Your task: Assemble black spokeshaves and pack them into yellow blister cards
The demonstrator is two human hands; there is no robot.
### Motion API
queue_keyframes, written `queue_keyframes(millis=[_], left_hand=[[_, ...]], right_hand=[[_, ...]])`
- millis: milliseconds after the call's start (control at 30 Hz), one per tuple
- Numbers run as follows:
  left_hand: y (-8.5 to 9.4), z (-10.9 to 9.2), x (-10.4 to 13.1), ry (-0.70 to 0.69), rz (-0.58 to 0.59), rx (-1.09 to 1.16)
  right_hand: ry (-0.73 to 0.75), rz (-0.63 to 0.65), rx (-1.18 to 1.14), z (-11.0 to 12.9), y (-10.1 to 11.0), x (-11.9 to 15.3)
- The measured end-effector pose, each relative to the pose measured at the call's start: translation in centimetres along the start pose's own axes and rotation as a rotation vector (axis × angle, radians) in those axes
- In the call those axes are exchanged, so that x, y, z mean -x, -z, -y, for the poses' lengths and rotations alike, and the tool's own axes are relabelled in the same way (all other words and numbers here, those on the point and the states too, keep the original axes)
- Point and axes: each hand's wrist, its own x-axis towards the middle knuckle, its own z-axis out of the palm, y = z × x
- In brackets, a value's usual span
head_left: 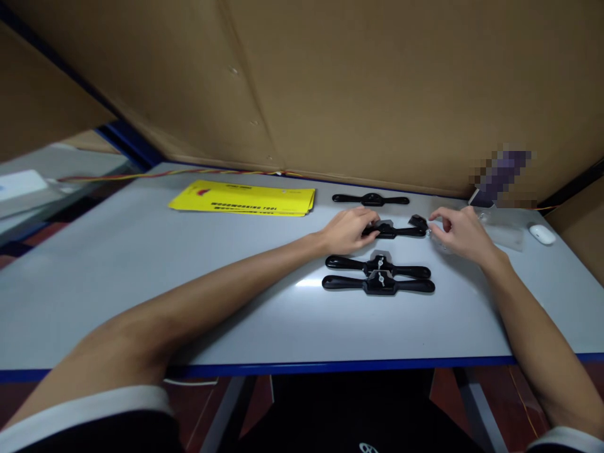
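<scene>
My left hand (350, 230) is closed around the left handle of a black spokeshave (387, 231), which lies flat on the table. My right hand (460, 230) hovers by that tool's right end, thumb and index finger curved and apart, with nothing visible between them. Just left of those fingertips are a small black part (418, 221) and tiny shiny metal pieces (428, 232). Nearer me, two more black spokeshaves, an upper one (411, 271) and a lower one (380, 286), lie side by side with silver screws at their middles. Behind my left hand rests another black spokeshave body (372, 199).
Yellow printed cards (245, 197) are stacked at the back left. Clear plastic bags (504, 231), a propped-up phone-like object (503, 179) and a white mouse (542, 234) are on the right. Cardboard panels (377, 94) stand behind the table (264, 321); a twisted cable (202, 172) runs along the back.
</scene>
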Motion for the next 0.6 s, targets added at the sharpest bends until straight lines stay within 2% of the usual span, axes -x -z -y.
queue_keyframes(millis=[200, 367, 600], left_hand=[[0.6, 1.2, 0.0, 0.045, 0.017, 0.003], [1.5, 2.8, 0.0, 0.152, 0.011, -0.082], [2.3, 1.7, -0.5, 0.143, 0.073, -0.261]], right_hand=[[-0.01, 0.008, -0.059, 0.2, -0.8, 0.0], [0.137, -0.076, -0.048, -0.3, -1.6, -0.1], [0.054, 0.043, -0.011, 0.2, -2.0, -0.1]])
